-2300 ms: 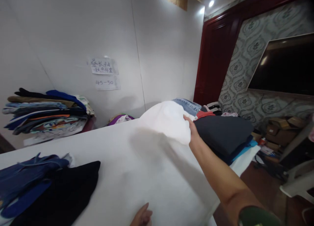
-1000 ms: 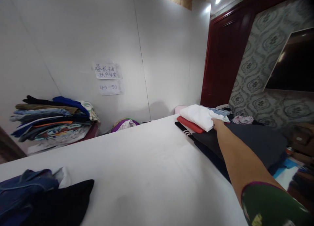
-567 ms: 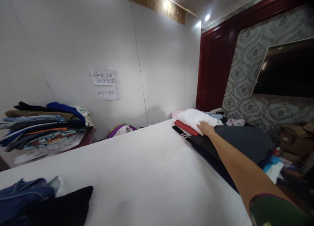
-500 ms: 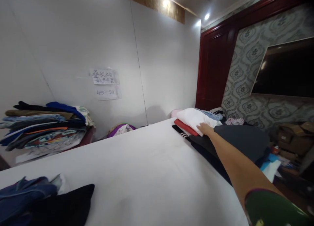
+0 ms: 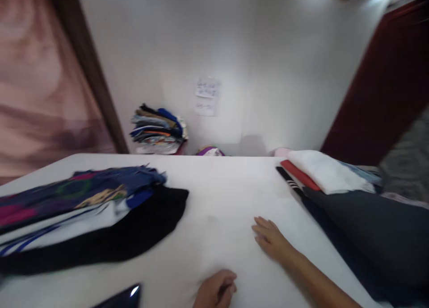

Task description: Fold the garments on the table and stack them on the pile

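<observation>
Wall papers (image 5: 207, 96): writing blurred, unreadable.
Left hand (image 5: 216, 291): wrist below bottom edge.
Black garment (image 5: 144, 230): cut off at left.

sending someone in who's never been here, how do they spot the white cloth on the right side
Start at the big white table and look to the clothes pile along its right side. At the pile's far end lies the white cloth. Its plain bright white sets it apart from the red cloth showing along its left edge and the dark grey cloth nearer the viewer.
</observation>
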Demonstrator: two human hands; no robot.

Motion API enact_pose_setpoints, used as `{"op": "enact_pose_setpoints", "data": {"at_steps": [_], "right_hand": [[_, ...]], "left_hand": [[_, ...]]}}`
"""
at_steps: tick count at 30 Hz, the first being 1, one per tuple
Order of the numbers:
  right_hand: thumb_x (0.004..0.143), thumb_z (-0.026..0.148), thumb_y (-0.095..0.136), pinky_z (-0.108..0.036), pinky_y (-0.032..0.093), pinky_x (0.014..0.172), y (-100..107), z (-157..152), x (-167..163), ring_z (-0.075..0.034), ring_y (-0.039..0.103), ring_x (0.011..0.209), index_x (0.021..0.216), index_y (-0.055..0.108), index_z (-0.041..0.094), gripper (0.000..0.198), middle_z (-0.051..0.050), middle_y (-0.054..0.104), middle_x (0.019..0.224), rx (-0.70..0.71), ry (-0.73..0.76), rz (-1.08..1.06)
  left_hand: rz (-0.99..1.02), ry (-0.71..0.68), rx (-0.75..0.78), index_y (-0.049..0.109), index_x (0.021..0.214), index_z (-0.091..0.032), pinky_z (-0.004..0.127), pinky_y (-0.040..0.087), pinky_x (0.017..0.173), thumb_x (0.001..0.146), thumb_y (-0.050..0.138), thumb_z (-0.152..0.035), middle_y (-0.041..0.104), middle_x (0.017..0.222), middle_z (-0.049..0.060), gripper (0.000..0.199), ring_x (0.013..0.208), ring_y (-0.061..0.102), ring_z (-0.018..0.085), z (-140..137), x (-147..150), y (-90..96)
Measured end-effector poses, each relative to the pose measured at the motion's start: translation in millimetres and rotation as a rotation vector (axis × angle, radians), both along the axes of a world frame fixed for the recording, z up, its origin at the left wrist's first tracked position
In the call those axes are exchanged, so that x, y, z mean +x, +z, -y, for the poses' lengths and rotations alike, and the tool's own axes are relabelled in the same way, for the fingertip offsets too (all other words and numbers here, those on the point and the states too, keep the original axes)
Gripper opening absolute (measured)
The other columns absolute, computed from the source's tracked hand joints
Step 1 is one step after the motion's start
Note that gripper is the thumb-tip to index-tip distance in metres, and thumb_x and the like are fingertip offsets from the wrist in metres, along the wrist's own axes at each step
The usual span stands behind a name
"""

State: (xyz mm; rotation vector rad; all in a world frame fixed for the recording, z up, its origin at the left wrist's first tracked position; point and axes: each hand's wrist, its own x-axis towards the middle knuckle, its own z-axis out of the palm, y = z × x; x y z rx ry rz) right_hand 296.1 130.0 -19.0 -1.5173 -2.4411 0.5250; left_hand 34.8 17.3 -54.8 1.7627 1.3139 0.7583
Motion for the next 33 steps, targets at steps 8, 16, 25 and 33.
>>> {"op": "enact_pose_setpoints", "data": {"at_steps": [8, 16, 25, 33], "right_hand": [[0.088, 0.033, 0.048, -0.054, 0.020, 0.115, -1.2, 58.7, -69.9, -0.027, 0.025, 0.140, 0.139, 0.044, 0.036, 0.051, -0.002, 0.027, 0.152, -0.029, 0.495, -0.056], [0.088, 0.041, 0.050, -0.057, 0.029, 0.111, -29.6, 58.2, -61.7, -0.031, 0.036, 0.134, 0.132, 0.050, 0.044, 0.044, 0.004, 0.038, 0.145, 0.060, 0.476, -0.170], [0.075, 0.052, 0.055, -0.057, 0.035, 0.108, -39.3, 55.3, -65.9, -0.031, 0.045, 0.126, 0.118, 0.037, 0.073, 0.051, 0.021, 0.046, 0.134, 0.014, 0.344, -0.295], [0.072, 0.050, 0.056, -0.056, 0.041, 0.102, -39.4, 54.0, -65.9, -0.031, 0.050, 0.122, 0.116, 0.033, 0.077, 0.056, 0.020, 0.052, 0.129, 0.050, 0.306, -0.306]], "left_hand": [[0.508, 0.120, -0.176, 0.068, 0.078, -0.044, 0.038, 0.053, 0.073, 0.067, 0.063, -0.034, 0.072, 0.077, -0.003, 0.016, 0.075, 0.068, 0.022, 21.5, 14.3, 52.3], [0.145, 0.373, 0.167, 0.069, 0.090, -0.022, 0.028, 0.052, 0.072, 0.080, 0.056, -0.032, 0.072, 0.086, 0.003, 0.019, 0.079, 0.065, 0.017, 15.7, -79.2, 126.6], [-0.707, 0.833, 0.509, 0.064, 0.106, -0.020, 0.033, 0.039, 0.101, 0.086, 0.045, -0.020, 0.065, 0.115, 0.007, 0.028, 0.111, 0.054, 0.020, -33.5, -248.2, 159.5], [-0.975, 0.858, 0.257, 0.059, 0.121, -0.026, 0.046, 0.025, 0.107, 0.084, 0.054, -0.037, 0.052, 0.137, 0.007, 0.039, 0.128, 0.040, 0.026, -74.6, -309.9, 148.5]]}}
